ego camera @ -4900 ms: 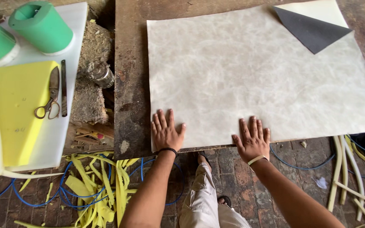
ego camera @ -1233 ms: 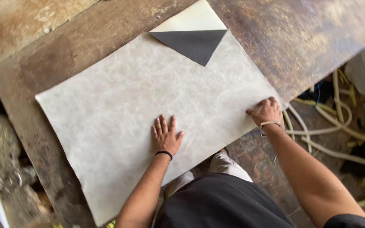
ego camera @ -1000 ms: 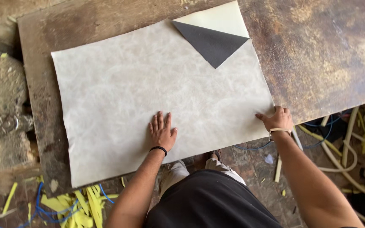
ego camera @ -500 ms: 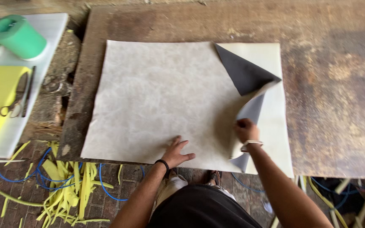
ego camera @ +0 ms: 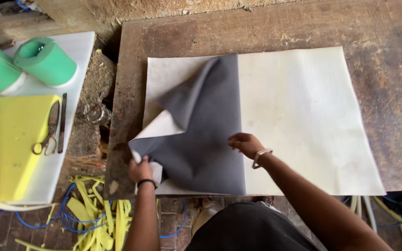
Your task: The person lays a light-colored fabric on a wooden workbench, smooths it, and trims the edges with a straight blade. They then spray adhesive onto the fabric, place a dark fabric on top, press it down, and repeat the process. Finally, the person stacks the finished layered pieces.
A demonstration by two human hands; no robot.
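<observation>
Sheet (ego camera: 201,135) folded leftward (grey underside up), long axis sideways.

A worn wooden tabletop (ego camera: 387,93) fills the upper right. To its left a white board (ego camera: 77,60) carries two green foam cylinders (ego camera: 45,60), lying side by side at its far end, and a yellow sheet (ego camera: 10,139). Scissors (ego camera: 47,135) lie on the yellow sheet's right edge, with a thin dark tool (ego camera: 62,123) just beside them. Below, yellow strips (ego camera: 101,216) and a blue cord (ego camera: 38,223) lie tangled on the brick floor (ego camera: 173,223). Pale tubes (ego camera: 366,211) hang at the lower right.
</observation>
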